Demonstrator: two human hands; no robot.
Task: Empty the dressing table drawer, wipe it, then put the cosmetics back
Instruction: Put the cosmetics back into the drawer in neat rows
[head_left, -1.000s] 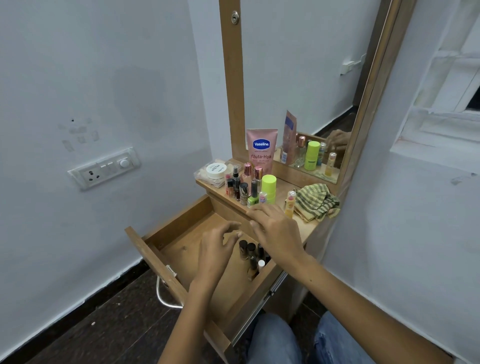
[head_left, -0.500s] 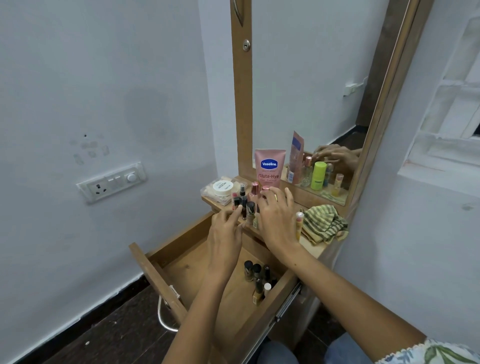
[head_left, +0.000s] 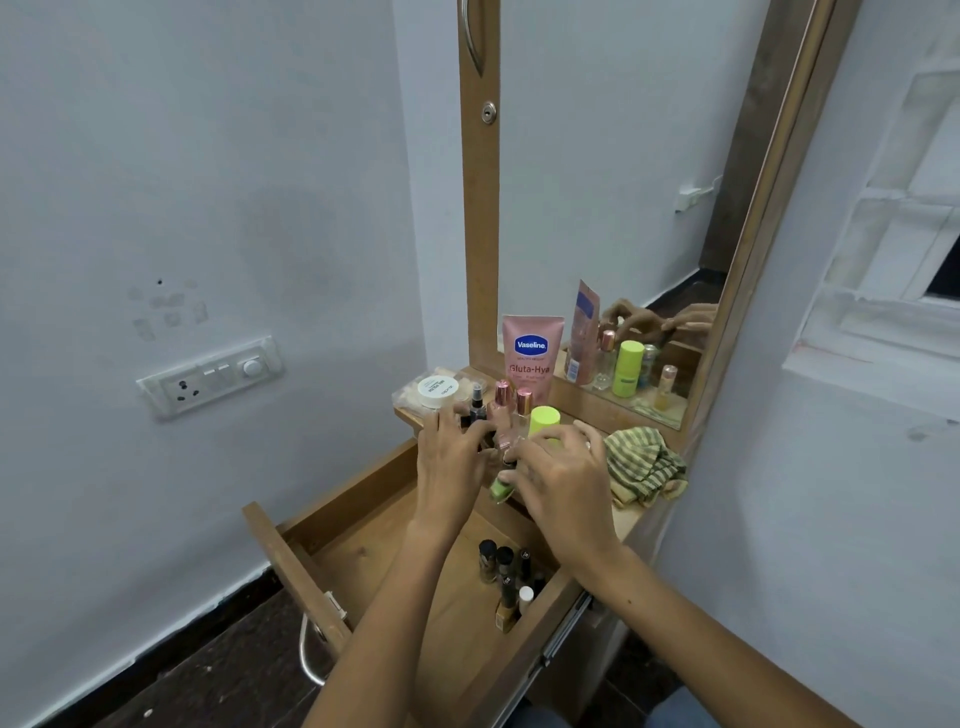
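The wooden drawer (head_left: 363, 566) stands pulled out, with several small dark bottles (head_left: 503, 574) upright along its right side. On the shelf above are a pink Vaseline tube (head_left: 531, 353), a white jar (head_left: 438, 391), rose-capped bottles (head_left: 503, 399) and a lime-capped bottle (head_left: 544, 419). My left hand (head_left: 451, 462) curls around small dark bottles (head_left: 476, 408) at the shelf's front edge. My right hand (head_left: 563, 480) grips a small green nail polish bottle (head_left: 501, 488), tilted over the drawer's back edge.
A striped green cloth (head_left: 644, 465) lies crumpled on the shelf's right end. The mirror (head_left: 623, 182) rises behind the shelf. A metal handle (head_left: 309, 657) sticks out from the drawer front. A switch panel (head_left: 208, 382) is on the left wall.
Both hands rose from the drawer to the cosmetics on the shelf. The right hand closed on the green nail polish bottle, which now tilts off the shelf edge.
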